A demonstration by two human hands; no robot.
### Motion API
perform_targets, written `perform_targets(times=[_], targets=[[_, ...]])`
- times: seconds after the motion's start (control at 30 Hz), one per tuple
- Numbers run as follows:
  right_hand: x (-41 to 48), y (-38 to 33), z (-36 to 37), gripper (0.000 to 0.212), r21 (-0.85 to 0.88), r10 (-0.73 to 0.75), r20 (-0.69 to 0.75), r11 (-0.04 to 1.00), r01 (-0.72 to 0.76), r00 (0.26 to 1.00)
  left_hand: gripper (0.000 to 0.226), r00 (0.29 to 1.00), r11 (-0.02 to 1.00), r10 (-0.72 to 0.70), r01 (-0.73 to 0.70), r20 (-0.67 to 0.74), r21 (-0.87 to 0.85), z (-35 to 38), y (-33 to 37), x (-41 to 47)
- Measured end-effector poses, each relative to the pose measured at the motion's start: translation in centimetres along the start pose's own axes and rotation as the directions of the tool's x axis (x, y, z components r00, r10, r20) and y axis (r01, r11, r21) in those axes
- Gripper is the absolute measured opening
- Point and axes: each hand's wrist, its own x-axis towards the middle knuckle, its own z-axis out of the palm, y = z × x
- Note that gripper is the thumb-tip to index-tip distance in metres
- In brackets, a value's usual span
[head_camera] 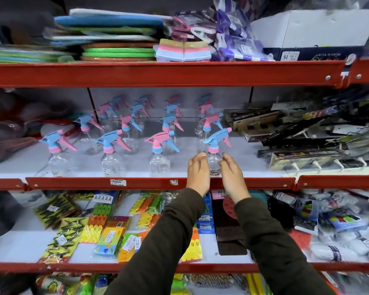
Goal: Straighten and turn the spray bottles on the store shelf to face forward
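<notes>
Several clear spray bottles with pink and blue trigger heads stand in rows on the middle shelf (136,173). The front-row bottles (111,160) mostly have their nozzles pointing left. The front right bottle (213,160) has a blue head and pink collar and stands upright at the shelf's front edge. My left hand (198,172) is against its left side and my right hand (232,175) is close on its right. Both palms face the bottle with fingers extended, not wrapped around it. Its lower body is partly hidden between my hands.
Dark packaged goods (296,133) are piled right of the bottles. Plastic items (6,133) crowd the left end of the shelf. A red shelf lip (136,183) carries a price tag. Sponges and mats fill the upper shelf, and clip packs (107,231) the lower one.
</notes>
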Motion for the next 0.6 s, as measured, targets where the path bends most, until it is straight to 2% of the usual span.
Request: perform_targets(times=[0.47, 0.53, 0.6], targets=[[-1.2, 0.4, 0.5, 0.048, 0.005, -0.016, -0.022, 1.000, 0.016, 1.000, 0.043, 0.998, 0.999, -0.030, 0.032, 0.050, -0.037, -0.6, 0.2, -0.1], [-1.7, 0.5, 0.4, 0.049, 0.023, -0.031, -0.063, 0.999, 0.033, 0.998, 0.046, 0.999, 0.999, 0.013, -0.012, 0.034, -0.041, -0.8, -0.1, -0.4], [-2.3, -0.3, 0.1, 0.049, 0.041, -0.071, -0.170, 0.996, 0.079, 0.983, 0.048, 0.996, 0.997, 0.072, -0.073, -0.047, -0.026, -1.0, 0.5, -0.9]])
